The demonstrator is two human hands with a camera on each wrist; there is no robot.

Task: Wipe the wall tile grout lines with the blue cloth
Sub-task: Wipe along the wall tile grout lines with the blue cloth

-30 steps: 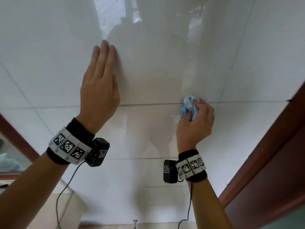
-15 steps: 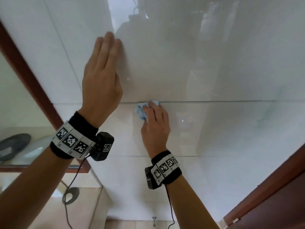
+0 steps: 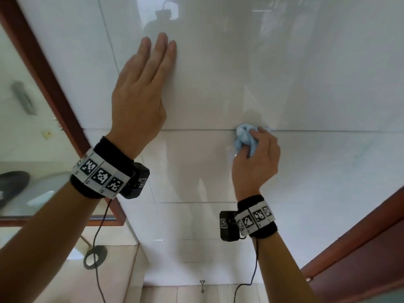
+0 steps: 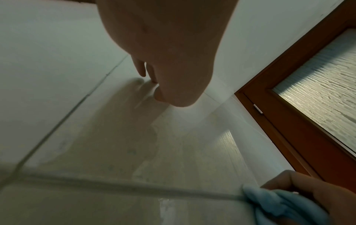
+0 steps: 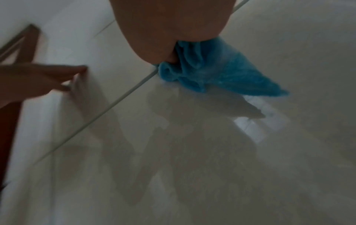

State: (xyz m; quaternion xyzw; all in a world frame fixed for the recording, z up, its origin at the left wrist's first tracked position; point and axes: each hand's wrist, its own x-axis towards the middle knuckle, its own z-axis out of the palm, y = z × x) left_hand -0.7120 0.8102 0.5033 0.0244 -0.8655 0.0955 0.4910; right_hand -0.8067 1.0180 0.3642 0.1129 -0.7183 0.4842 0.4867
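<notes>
Blue bunched cloth (image 3: 246,139) gripped in right hand (image 3: 255,162), pressed on horizontal grey grout line (image 3: 196,129) of glossy white tiled wall (image 3: 306,73). Left hand (image 3: 140,97) flat, fingers straight, on tile above line.

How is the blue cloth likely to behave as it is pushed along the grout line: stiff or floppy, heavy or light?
Probably floppy: the blue cloth bunches into soft folds where the right hand grips it, and a loose corner trails free. Likely light, since it is held wadded in the fingers alone. It should slide easily, as the wall tile looks glossy.
</notes>
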